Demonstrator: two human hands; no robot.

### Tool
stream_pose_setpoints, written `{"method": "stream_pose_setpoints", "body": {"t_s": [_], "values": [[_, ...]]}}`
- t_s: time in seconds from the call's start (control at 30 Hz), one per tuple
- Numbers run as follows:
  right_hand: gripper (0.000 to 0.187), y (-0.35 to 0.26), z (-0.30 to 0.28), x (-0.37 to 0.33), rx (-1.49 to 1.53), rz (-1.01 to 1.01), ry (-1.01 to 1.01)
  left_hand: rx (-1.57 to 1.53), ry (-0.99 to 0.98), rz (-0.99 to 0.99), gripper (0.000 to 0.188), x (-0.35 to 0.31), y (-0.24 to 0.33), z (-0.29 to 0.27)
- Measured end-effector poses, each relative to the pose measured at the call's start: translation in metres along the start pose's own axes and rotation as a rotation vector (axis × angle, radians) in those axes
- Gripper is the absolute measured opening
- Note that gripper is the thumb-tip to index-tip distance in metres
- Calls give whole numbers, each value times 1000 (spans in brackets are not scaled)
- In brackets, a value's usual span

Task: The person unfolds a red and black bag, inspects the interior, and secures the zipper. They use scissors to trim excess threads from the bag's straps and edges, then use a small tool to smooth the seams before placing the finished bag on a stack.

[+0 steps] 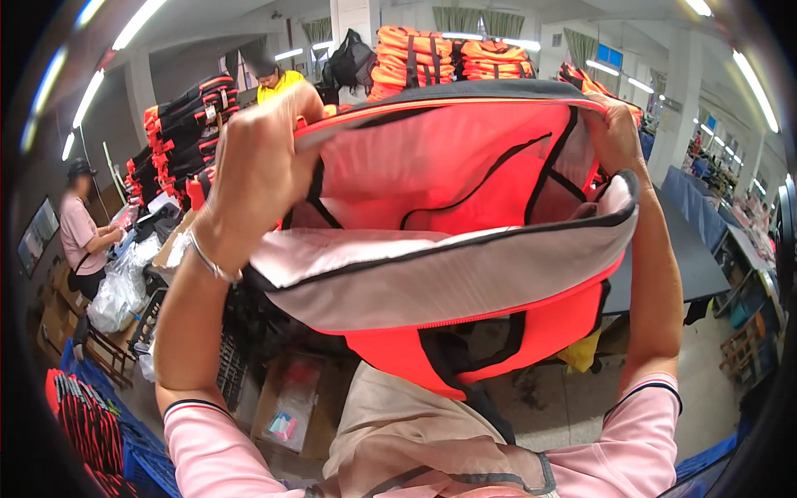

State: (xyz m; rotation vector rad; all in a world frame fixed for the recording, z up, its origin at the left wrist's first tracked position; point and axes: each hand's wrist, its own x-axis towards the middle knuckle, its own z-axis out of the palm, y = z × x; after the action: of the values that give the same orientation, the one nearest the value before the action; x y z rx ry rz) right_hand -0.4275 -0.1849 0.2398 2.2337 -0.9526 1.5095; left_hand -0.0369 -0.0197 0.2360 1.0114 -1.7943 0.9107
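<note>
Held up in front of me is a bright orange-red bag (448,286) with grey lining, black binding and an unzipped mouth. Its inside faces me, showing a dark cord and black seam strips. My left hand (264,162) is closed round the left end of the mouth, fingers partly hidden and slightly blurred. At the far right end of the rim, my right hand (614,137) grips the edge, its fingertips mostly behind the fabric. A black strap (444,357) hangs on the bag's lower outer side.
Piles of orange bags (411,62) and black-and-red bags (191,116) stand beyond. One person in pink (79,224) works at the left; another in yellow (278,85) is behind. A dark table (685,249) lies right. A cardboard box (320,423) sits below, near a blue crate (137,448).
</note>
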Motion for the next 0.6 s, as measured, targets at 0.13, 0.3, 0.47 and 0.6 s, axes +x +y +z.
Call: {"method": "stream_pose_setpoints", "body": {"t_s": [0.13,0.3,0.47,0.6], "values": [[21,8,0,19,92,120,-295,214,-184,-72,34,60,-17,-15],[21,39,34,5,223,223,-441,-66,-430,-200,28,82,-123,47],[23,94,88,-40,237,388,-447,-280,-695,-128,27,-8,-177,167],[25,145,167,-84,337,521,-414,-184,-1210,-144,31,-49,-178,237]]}}
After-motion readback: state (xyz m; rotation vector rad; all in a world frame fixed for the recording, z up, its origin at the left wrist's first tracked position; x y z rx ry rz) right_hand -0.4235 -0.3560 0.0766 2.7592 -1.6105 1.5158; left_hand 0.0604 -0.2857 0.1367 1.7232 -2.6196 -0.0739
